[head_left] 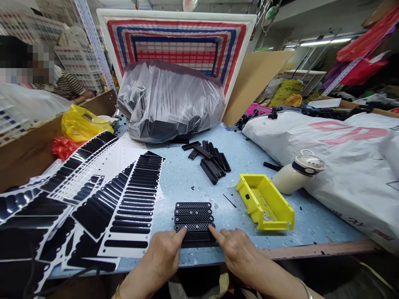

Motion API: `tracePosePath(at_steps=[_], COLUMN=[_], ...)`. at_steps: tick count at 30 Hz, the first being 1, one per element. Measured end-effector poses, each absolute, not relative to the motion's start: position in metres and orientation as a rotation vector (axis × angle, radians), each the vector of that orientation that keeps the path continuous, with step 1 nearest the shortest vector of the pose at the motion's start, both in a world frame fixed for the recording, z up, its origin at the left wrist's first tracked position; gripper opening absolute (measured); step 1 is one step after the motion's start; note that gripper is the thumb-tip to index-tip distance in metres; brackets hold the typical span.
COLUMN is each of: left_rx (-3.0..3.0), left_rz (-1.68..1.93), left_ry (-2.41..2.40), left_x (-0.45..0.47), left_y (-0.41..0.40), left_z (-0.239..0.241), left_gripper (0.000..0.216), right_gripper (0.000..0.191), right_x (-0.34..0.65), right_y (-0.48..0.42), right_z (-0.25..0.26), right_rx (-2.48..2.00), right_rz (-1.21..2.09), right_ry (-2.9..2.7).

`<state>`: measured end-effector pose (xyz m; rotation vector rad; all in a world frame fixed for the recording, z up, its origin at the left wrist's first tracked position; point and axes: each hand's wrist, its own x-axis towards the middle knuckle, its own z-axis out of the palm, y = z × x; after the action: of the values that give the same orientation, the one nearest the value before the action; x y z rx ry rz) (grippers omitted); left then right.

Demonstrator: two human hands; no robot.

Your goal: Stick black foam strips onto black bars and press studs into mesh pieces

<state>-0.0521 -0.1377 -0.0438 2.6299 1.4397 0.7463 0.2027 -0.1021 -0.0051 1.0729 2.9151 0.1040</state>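
Note:
Near the front edge of the table, several black plastic strips [193,212] with a textured surface lie side by side in a stack of rows. Small silvery round pieces show on some of them. My left hand [165,251] is closed, its index fingertip pressed on the left end of a strip close to me. At the right end, my right hand [235,249] does the same, fingers curled and index finger pointing inward. Both thumbs are mostly hidden. A yellow bin [264,203] to the right holds small silvery pieces.
Sheets of black stickers [134,195] cover the left side. Loose black strips [213,160] lie farther back, before a filled plastic bag [174,104] and a basket [177,16]. At right are a bottle [289,176] and white sack [343,162]. A person sits far left.

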Motion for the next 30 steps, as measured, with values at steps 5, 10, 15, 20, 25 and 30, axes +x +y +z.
tracePosePath(at_steps=[5, 10, 15, 20, 25, 30], left_rx=[2.624, 2.631, 2.643, 2.607, 2.578, 2.557], left_rz=[0.78, 0.804, 0.867, 0.871, 0.859, 0.861], left_ry=[1.415, 1.415, 1.387, 1.412, 1.418, 1.411], left_x=[-0.052, -0.053, -0.052, -0.051, -0.051, -0.052], left_y=[-0.138, -0.138, -0.137, -0.136, -0.135, -0.135], left_z=[-0.048, -0.048, -0.046, -0.044, -0.045, -0.043], left_gripper=[0.047, 0.046, 0.043, 0.041, 0.04, 0.038], right_gripper=[0.068, 0.068, 0.069, 0.063, 0.053, 0.047], right_x=[0.215, 0.213, 0.207, 0.214, 0.216, 0.219], right_y=[-0.097, -0.097, -0.105, -0.096, -0.088, -0.089], right_z=[-0.014, -0.012, -0.003, 0.0, -0.004, -0.005], right_rx=[1.11, 1.096, 0.959, 1.159, 1.333, 1.285], right_rz=[0.065, 0.093, 0.326, -0.169, -0.446, -0.417], right_ry=[2.945, 2.969, 2.927, 2.87, 2.852, 2.916])
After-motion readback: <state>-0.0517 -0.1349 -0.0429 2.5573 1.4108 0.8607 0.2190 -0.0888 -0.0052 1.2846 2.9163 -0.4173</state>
